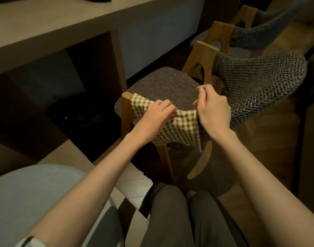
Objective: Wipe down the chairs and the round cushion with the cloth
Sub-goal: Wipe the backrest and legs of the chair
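Green-checked cloth [177, 130], brown-woven chair [163, 84]

Checked woven cloth [177, 129] drapes a coarse tweed-upholstered chair [163, 84] with matt wooden frame; the desk [45, 31] is smooth, matt beige.

One head-worn view, forward and down
The wide-angle camera looks from the person's head steeply down, close to the near chair [163, 84] at centre frame; a desk [45, 24] runs along the far left.
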